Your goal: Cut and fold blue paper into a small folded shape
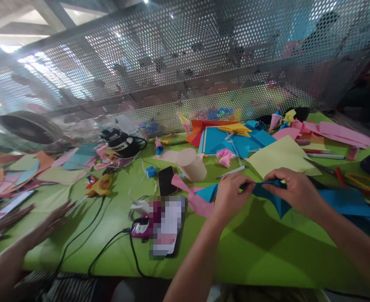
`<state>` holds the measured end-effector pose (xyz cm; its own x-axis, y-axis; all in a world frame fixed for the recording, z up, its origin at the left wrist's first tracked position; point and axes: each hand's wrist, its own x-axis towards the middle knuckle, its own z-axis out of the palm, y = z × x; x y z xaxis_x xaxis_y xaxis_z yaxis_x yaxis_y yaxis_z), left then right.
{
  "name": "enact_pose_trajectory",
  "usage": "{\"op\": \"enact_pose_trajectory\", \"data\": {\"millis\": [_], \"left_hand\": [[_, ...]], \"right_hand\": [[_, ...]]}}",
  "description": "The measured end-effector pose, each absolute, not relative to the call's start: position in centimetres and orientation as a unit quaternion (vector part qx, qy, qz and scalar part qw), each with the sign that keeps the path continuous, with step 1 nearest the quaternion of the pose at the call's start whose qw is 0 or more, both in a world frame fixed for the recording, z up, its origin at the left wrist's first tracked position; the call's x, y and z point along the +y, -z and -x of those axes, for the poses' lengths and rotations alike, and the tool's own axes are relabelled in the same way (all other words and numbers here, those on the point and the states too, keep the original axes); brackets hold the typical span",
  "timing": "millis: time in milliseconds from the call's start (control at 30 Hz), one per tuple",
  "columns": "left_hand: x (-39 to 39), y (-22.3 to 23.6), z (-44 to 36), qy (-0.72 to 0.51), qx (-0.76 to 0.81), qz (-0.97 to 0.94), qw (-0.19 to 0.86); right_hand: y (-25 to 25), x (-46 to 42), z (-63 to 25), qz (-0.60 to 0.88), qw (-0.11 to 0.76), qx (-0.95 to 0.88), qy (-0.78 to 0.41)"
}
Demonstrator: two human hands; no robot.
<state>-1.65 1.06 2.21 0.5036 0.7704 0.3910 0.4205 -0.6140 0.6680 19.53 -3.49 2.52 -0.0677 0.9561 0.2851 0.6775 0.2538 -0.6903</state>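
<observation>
Between my two hands, a little above the green table (254,260), hangs a folded piece of blue paper (277,201). The fingers of my left hand (233,195) pinch its left end. Its right side is gripped by my right hand (295,188), thumb toward me. One pointed corner of the paper droops below my right fingers. Beside my left wrist lie a pink paper strip (200,203) and a small blue paper triangle (207,193). A pale yellow sheet (282,157) lies behind my right hand.
Another person's hands (46,222) rest at the left. A phone (169,226), a glue gun (141,228) and black cables lie left of my arm. Behind stand a paper roll (191,163) and a black jug (118,142). Scissors (326,167) lie at the right, below a perforated screen (185,63).
</observation>
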Motion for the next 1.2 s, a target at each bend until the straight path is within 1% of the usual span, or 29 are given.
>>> {"op": "enact_pose_trajectory", "data": {"millis": [200, 333, 433, 600, 833, 1000, 1100, 1200], "left_hand": [[1.0, -2.0, 1.4, -0.329, 0.350, -0.836, 0.264], [1.2, -1.8, 1.5, -0.363, 0.382, -0.810, 0.258], [1.1, -1.8, 1.4, -0.359, 0.388, -0.812, 0.246], [0.9, -1.6, 1.0, -0.338, 0.364, -0.836, 0.233], [0.8, -1.7, 1.1, -0.344, 0.359, -0.840, 0.216], [0.7, -1.8, 1.1, -0.329, 0.359, -0.846, 0.217], [0.8, -1.7, 1.0, -0.333, 0.359, -0.840, 0.235], [0.9, -1.3, 0.9, -0.369, 0.386, -0.808, 0.250]], "right_hand": [[-2.3, -3.5, -19.3, 0.566, 0.354, -0.727, -0.157], [-2.8, -3.7, -19.7, 0.566, 0.394, -0.704, -0.172], [-2.8, -3.7, -19.8, 0.573, 0.411, -0.689, -0.167], [-2.1, -3.7, -19.3, 0.567, 0.403, -0.700, -0.163], [-2.3, -3.8, -19.1, 0.563, 0.414, -0.687, -0.198], [-2.1, -3.6, -19.1, 0.572, 0.400, -0.688, -0.197], [-2.4, -3.7, -19.0, 0.557, 0.405, -0.704, -0.175], [-3.2, -4.0, -19.0, 0.539, 0.446, -0.707, -0.103]]}}
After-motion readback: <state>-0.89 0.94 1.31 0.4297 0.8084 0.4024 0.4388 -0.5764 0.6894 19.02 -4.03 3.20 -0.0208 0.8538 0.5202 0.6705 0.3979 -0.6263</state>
